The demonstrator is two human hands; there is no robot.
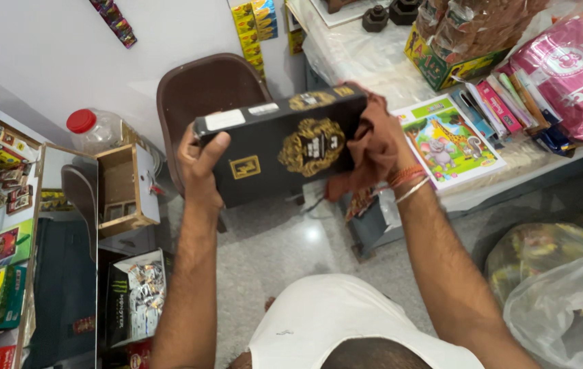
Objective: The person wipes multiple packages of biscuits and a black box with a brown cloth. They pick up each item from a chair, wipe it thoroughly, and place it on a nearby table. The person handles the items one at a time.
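At the frame's centre, the left hand (199, 160) grips one end of a flat black cardboard box with gold emblems (284, 143). The right hand (380, 147), fingers clenched on a rust-brown cloth (363, 167), presses it against the box's other end. A brown plastic chair (202, 89) stands behind.

Box (284, 140): black, gold ornamental emblem, white label. Cloth (373, 147): rust-brown. Chair (202, 85): dark brown. Jar (96, 130): clear, red lid. Book (448, 140): bright cartoon animals on green. Bag (571, 65): pink and white.
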